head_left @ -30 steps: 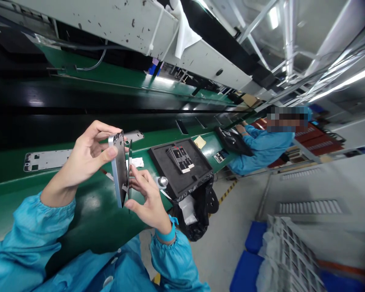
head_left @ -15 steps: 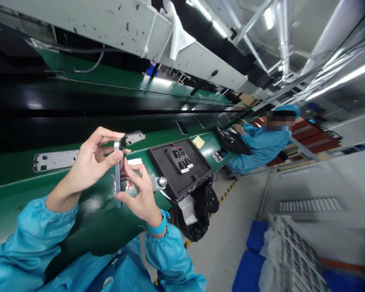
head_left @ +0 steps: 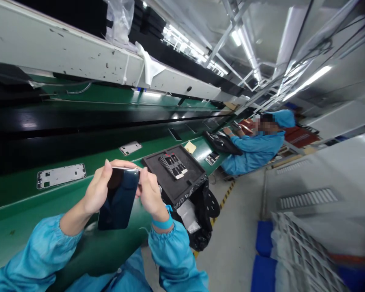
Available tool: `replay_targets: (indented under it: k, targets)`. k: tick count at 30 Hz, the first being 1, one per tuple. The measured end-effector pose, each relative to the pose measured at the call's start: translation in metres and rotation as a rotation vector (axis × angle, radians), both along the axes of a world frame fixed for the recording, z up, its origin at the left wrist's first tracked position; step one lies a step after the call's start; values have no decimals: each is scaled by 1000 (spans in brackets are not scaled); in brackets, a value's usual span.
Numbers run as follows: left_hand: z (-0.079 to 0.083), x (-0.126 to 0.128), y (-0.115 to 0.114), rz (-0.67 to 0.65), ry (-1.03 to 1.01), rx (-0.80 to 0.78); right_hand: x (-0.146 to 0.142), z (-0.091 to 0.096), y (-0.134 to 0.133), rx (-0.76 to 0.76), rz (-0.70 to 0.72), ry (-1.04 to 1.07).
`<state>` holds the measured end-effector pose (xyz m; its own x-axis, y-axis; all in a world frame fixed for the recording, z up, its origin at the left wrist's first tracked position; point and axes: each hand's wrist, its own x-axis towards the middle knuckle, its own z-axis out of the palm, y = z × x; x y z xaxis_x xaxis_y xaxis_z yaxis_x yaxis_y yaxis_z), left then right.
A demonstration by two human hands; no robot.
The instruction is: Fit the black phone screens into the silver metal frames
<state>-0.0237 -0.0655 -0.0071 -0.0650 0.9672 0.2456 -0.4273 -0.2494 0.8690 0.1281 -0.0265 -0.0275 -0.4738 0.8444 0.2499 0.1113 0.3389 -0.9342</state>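
- Left hand (head_left: 99, 188): curled around the upper left edge of the phone (head_left: 118, 200), thumb raised beside the top left corner, other fingers passing behind the top edge.
- Right hand (head_left: 150, 190): gripping the phone's upper right corner between thumb and fingers; blue band (head_left: 163, 222) at the wrist.
- Phone: held between both hands over the green bench (head_left: 6, 219), tilted, its dark glossy face toward the viewer.
- Metal plates: one (head_left: 61, 175) lies left of the hands, another (head_left: 130, 148) beyond them; both pale, with small cut-outs; any markings are too small to read.
- Black tray (head_left: 173, 190): just right of the right hand, bearing a fanned stack of dark flat pieces (head_left: 172, 166) with pale ends and a small red mark; any print is illegible at this scale.
- Yellow paper (head_left: 190, 147): near the tray's far corner.
- Co-worker (head_left: 255, 148): farther along the bench, in blue.
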Motion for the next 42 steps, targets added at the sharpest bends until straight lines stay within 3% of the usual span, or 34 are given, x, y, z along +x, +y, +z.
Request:
replay_targets:
  k: [3, 9, 12, 16, 19, 26, 31, 34, 38, 42]
  targets:
    - [-2, 3, -6, 72, 131, 32, 3, 11, -1, -101, -21, 75]
    - [-10, 12, -10, 208, 298, 130, 1, 22, -5, -27, -40, 96]
    - [-6, 6, -3, 258, 130, 37, -1, 12, -6, 18, -51, 139]
    - [11, -17, 5, 304, -299, -111, 4, -10, -15, -156, 274, 39]
    - [19, -28, 7, 334, -419, -164, 8, -21, -22, -282, 429, 6]
    - [13, -17, 7, 436, -453, -150, -2, -38, -20, -220, 337, 42]
    - [10, -14, 11, 492, -429, -110, -11, -46, -17, -260, 396, 25]
    - [8, -16, 14, 539, -409, -73, -17, -47, -16, -355, 402, 56]
    - [8, -18, 18, 605, -392, -30, -29, -44, -15, -518, 548, 79]
    - [22, -9, 37, 452, -341, -61, -36, -44, -10, -590, 503, 13]
